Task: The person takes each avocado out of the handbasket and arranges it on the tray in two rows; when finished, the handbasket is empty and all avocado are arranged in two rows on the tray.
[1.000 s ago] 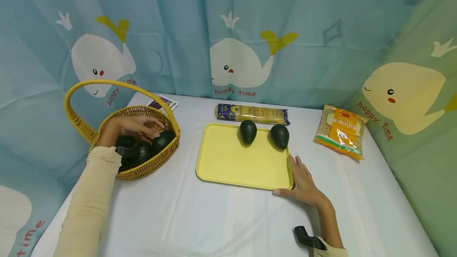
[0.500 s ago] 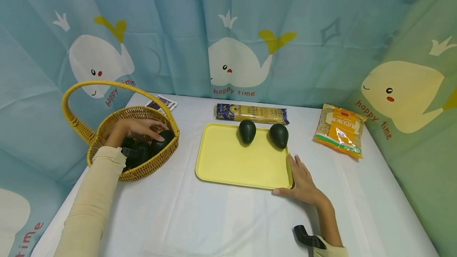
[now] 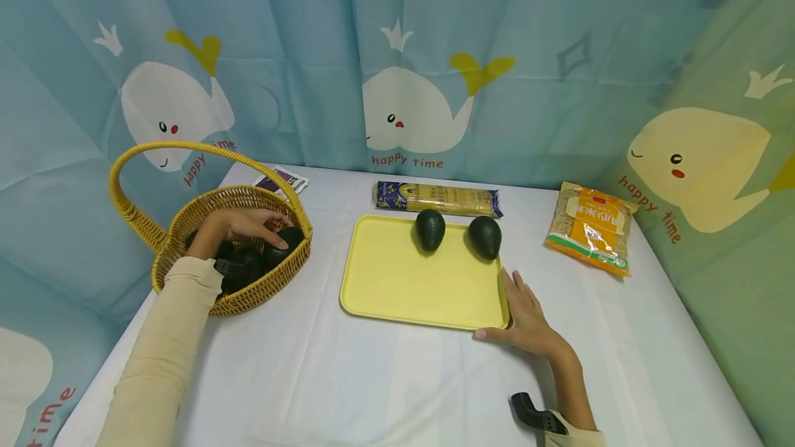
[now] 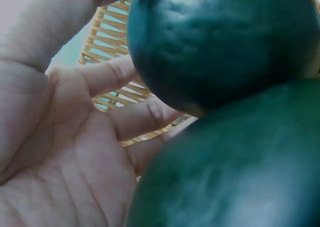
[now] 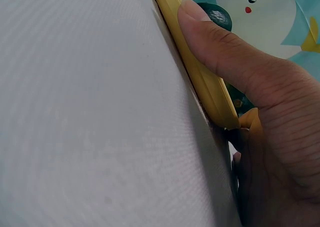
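Inside the yellow wicker basket [image 3: 263, 288], my left hand [image 3: 245, 223] grips a dark green avocado [image 3: 282, 248] at the right end, thumb on top and fingers on its far side. The left wrist view has that avocado [image 4: 220, 42] between thumb and fingers, with another avocado [image 4: 240, 172] close in front. More avocados lie under my left wrist, partly hidden. My right hand [image 3: 524, 319] rests against the near right corner of a yellow tray [image 3: 397, 281], fingers extended along its side, thumb at the front rim. Two avocados, one left [image 3: 430, 230] and one right [image 3: 485, 236], lie on the tray's far part.
A long pack of noodles [image 3: 437, 199] lies behind the tray. To the right is an orange and clear bag of grain-like food [image 3: 592, 228]. A purple and white packet [image 3: 282, 180] sits behind the basket. Blue whale-print curtains [image 3: 298, 88] border the white table [image 3: 348, 378].
My left hand has moved slightly right and closed its thumb and fingers round the avocado at the basket's right end. My right hand stays at the tray corner.
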A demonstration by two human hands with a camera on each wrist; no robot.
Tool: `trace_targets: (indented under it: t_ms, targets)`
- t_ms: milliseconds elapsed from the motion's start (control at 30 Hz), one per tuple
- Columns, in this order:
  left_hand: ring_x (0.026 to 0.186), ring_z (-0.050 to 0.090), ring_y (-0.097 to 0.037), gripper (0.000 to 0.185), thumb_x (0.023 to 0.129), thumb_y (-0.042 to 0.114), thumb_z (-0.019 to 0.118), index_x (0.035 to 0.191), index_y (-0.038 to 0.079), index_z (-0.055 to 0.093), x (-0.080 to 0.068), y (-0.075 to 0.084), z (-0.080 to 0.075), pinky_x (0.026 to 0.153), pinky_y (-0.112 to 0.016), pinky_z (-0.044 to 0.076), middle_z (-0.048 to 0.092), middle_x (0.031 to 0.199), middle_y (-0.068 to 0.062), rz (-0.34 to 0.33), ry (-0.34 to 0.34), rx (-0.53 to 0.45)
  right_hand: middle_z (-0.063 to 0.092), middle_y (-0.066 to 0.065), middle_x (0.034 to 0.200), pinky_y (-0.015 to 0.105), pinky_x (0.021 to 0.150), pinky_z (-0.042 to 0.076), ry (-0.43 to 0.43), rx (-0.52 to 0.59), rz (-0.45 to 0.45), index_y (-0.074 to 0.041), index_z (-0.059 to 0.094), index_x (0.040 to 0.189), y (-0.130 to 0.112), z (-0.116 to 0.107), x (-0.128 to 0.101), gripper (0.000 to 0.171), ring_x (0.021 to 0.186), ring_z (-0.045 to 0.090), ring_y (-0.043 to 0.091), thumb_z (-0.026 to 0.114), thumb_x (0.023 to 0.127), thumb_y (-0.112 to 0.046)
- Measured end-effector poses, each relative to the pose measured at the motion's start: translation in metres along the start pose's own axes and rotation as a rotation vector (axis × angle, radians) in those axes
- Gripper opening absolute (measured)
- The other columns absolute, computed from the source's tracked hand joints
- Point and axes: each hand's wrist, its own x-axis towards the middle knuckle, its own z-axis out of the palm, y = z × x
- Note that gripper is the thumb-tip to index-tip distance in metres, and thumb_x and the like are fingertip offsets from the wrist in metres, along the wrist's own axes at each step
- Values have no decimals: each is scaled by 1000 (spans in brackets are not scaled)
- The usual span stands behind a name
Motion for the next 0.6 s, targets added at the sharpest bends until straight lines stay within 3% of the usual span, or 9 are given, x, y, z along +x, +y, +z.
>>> trace_targets:
  t_ms: [400,600]
  targets:
    - [146,11,-47,81,91,34,66,151,3,22,-5,-3,-1,113,-63,25,12,158,-26,-36,38,-95,8,24,162,69,113,2,0,2,-3,-13,3,158,2,1,1,129,149,-2,47,86,66,-50]
    - [145,15,-48,80,91,32,65,151,3,21,-11,-4,-2,111,-61,31,14,156,-27,-37,67,-154,6,22,163,68,113,1,-8,2,3,-15,2,159,3,2,1,129,149,-3,45,85,66,-50]
